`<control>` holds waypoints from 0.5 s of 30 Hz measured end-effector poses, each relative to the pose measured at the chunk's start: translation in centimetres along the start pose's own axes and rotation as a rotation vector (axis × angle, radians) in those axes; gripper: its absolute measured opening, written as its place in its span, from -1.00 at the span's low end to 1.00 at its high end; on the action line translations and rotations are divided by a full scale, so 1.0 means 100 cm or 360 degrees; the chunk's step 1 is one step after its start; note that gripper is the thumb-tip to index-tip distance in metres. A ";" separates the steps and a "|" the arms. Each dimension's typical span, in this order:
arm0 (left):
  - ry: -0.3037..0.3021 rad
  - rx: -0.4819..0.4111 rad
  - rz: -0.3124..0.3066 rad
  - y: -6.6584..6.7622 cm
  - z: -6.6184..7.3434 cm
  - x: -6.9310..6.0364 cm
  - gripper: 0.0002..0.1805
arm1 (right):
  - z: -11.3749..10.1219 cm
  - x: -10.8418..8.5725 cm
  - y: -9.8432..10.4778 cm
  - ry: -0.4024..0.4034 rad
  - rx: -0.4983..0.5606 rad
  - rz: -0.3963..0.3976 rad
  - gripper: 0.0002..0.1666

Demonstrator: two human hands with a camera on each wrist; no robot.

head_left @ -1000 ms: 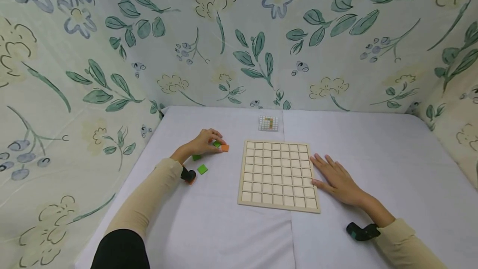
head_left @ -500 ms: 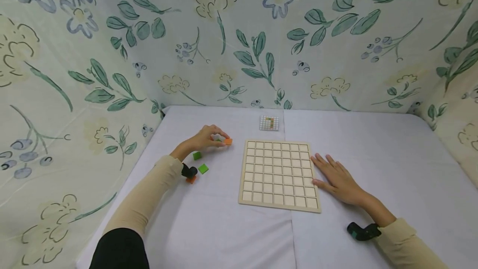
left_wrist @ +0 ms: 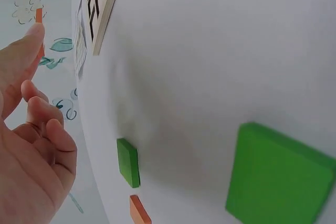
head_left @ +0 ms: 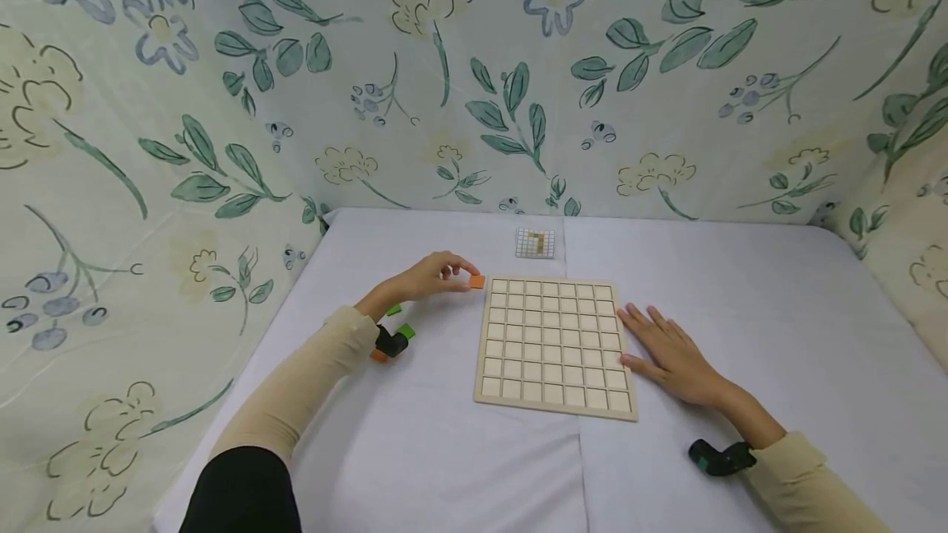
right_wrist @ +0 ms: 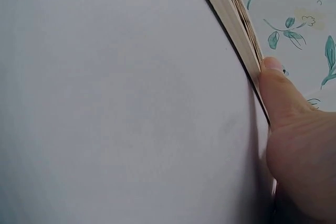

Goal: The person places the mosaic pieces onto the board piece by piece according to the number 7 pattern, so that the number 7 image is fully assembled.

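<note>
In the head view, my left hand (head_left: 433,276) pinches an orange tile (head_left: 477,280) just beside the far left corner of the wooden board (head_left: 552,349). The board is a rimmed grid of square compartments, each showing a pale floor. My right hand (head_left: 677,367) lies with fingers spread, their tips touching the board's right rim. A strip of white-covered bench (head_left: 415,451) runs between the board and my loose tiles (head_left: 405,331) on the left; more cloth stretches rightward past my hand. Beyond the board's far edge lies a small card (head_left: 535,243), its printed grid bearing a few coloured squares.

In the left wrist view, the pinched tile stands on edge and my other fingers curl inward; two green tiles and an orange one rest on the cloth.

In the right wrist view, my thumb presses the board's side.
</note>
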State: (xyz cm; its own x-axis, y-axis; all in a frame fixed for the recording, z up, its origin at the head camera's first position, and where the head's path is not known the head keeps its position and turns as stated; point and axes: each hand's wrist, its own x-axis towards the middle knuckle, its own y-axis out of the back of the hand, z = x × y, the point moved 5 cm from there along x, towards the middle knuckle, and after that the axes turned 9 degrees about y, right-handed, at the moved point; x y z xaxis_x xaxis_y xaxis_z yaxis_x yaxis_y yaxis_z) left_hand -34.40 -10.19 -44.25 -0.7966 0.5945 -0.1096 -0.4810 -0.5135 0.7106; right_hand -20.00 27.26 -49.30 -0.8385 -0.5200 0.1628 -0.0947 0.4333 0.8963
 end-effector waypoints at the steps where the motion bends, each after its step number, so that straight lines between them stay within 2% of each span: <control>1: -0.0007 0.0002 0.0005 -0.002 0.002 0.002 -0.63 | 0.000 0.000 0.000 0.0001 -0.0002 0.0002 -0.11; 8: -0.0039 -0.0110 0.0037 -0.015 0.022 0.011 -0.65 | 0.002 0.000 -0.002 -0.0009 0.0001 0.0000 -0.10; 15: -0.0017 -0.0202 0.0040 -0.031 0.033 0.021 -0.65 | 0.003 0.000 -0.003 -0.0008 -0.0007 0.0001 -0.10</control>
State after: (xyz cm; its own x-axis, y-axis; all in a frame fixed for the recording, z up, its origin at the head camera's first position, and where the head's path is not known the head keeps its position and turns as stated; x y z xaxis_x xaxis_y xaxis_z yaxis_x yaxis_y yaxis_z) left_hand -33.33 -5.31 -44.41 -0.8055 0.5865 -0.0848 -0.5038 -0.6023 0.6192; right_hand -20.12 27.40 -49.69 -0.8411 -0.5164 0.1611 -0.0921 0.4302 0.8980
